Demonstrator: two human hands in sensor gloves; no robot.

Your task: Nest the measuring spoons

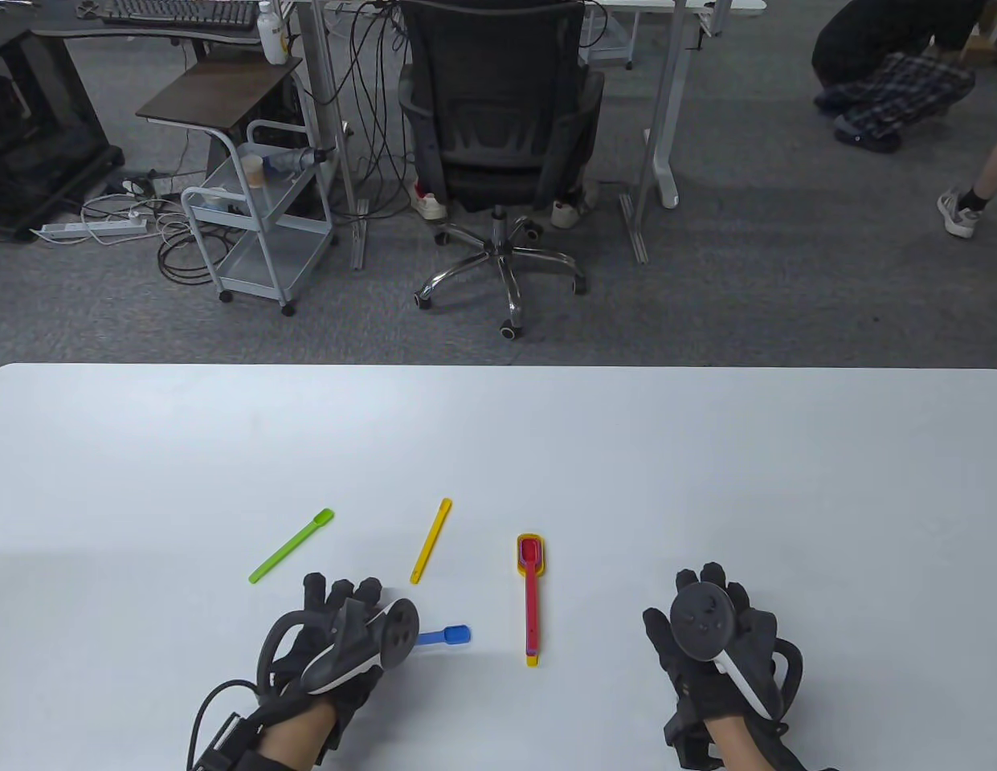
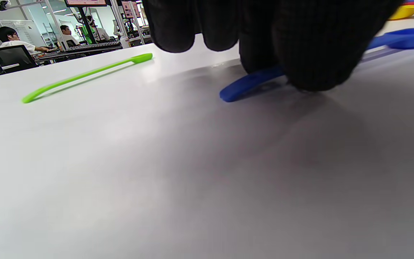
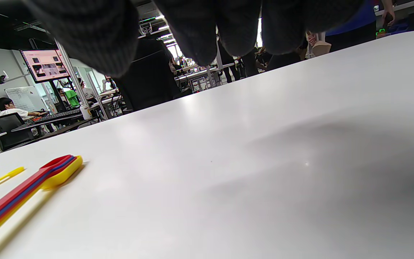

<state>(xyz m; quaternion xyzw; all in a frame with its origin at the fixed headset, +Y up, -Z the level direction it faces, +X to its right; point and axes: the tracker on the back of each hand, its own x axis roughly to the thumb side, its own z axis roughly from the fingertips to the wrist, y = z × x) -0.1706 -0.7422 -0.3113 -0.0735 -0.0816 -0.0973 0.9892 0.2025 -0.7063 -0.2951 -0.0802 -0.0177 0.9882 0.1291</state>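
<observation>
We found the left hand (image 1: 341, 638) low on the white table (image 1: 707, 450), its fingertips (image 2: 311, 68) curled down onto the handle of the blue spoon (image 1: 446, 636). In the left wrist view two gloved fingertips pressed or pinched that handle against the tabletop, with the handle's rounded end sticking out to one side of them and the bowl stretching away on the other. Whether the spoon was lifted at all we could not tell; it looked to lie on the surface. In the table view the blue bowl showed just to the right of this hand's tracker.

Beyond the left hand's fingers lay the green spoon (image 1: 292, 545), apart from them and slanting away up and to the right. The slim yellow spoon (image 1: 431, 539) lay further right of that, also slanting, beyond the blue bowl.

Between the two hands sat the nested stack (image 1: 531, 598): a red spoon uppermost, a blue layer under it and a yellow one at the bottom, bowls pointing away from us. It lay just right of the blue spoon's bowl, not touching it.

The right hand (image 1: 719, 642) rested palm down, well to the right of the stack, fingers relaxed and holding nothing; the right wrist view showed its fingertips (image 3: 199, 36) hanging clear above the table.
</observation>
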